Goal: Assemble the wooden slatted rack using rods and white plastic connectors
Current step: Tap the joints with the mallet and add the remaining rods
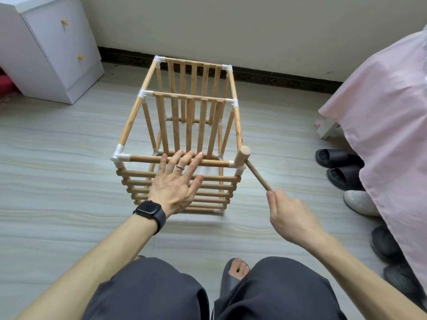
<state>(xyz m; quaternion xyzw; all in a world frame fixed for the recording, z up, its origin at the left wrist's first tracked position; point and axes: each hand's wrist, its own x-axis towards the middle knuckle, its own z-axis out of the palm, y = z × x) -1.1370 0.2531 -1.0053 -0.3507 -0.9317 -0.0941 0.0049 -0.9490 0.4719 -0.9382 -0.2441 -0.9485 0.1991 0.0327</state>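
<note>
Standing upright on the floor, the wooden slatted rack occupies frame centre, directly at 12 o'clock from the person's knees. The left hand lies flat with fingers straight across the near top rod, palm over the front slats, grasping nothing. The right hand, at 4 o'clock from the rack's near-right corner, is clenched round the handle end of a wooden mallet. The mallet head sits at that corner, over the white connector; actual contact cannot be confirmed. A matching connector caps the near-left corner. A white cabinet stands at 10 o'clock from the rack. A pink bed cover hangs at 3 o'clock, with dark slippers beneath it.
</note>
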